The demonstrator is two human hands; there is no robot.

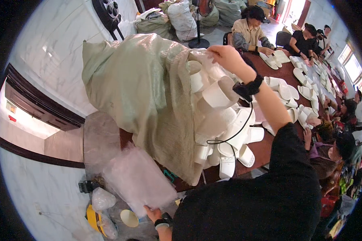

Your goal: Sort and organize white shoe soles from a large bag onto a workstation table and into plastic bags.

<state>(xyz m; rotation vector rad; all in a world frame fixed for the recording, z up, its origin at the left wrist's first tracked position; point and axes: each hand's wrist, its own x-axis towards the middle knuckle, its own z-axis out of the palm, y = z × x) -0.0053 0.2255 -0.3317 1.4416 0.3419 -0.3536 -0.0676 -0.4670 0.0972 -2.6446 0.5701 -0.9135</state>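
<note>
The woven sack lies over the counter toward 10 o'clock from the centre of your view, its mouth facing 3 o'clock, where white slippers bulge out. Expect limp, slightly slick cloth with real weight behind it (how far back the slippers fill it is hidden); a gathered handful of rim should hold best. The slippers look light, springy and hard to break; take them by the strap. Your right hand, at 1 o'clock, has bent fingers beside clear plastic at the mouth; I cannot tell whether they pinch it. At 7 o'clock, your left hand grasps the lower edge of pinkish sheeting, thin, soft, probably slippery.
</note>
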